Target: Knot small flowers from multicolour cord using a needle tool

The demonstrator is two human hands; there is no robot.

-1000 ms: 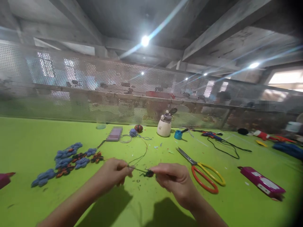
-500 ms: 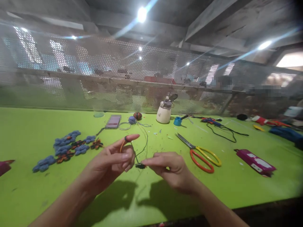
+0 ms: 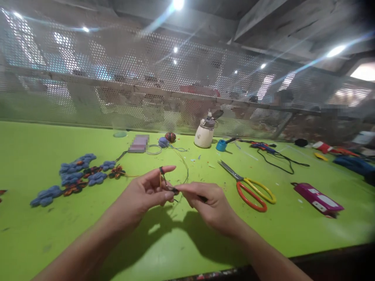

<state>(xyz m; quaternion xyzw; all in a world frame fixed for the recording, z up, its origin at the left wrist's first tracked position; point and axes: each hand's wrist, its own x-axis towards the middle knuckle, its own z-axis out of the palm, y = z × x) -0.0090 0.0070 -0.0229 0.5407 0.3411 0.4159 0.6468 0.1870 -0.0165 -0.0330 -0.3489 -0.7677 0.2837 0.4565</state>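
Note:
My left hand (image 3: 149, 191) pinches a small dark piece of yarn work (image 3: 175, 191) between thumb and fingers. Dark and orange yarn (image 3: 161, 171) is looped round its raised index finger. My right hand (image 3: 209, 201) is closed, its fingertips meeting the dark piece. It seems to grip a slim crochet hook, almost wholly hidden by the fingers. A thin strand (image 3: 187, 171) curves from the work toward a blue yarn ball (image 3: 163, 142) and a dark orange-flecked ball (image 3: 170, 137). Blue and dark-orange yarn flowers (image 3: 73, 178) lie joined at left.
On the green table (image 3: 181, 249) lie scissors (image 3: 243, 179) with orange and yellow handles and a magenta case (image 3: 318, 198). Farther back stand a white bottle (image 3: 204, 134) and a small blue pot (image 3: 222, 145). A corded glue gun (image 3: 263, 147) lies beyond. Perforated mesh (image 3: 140, 89) rises behind.
My hands have come together, and the dark yarn piece, earlier at my right fingertips, now sits between both hands. The left thumb has closed onto it. The view has shifted slightly.

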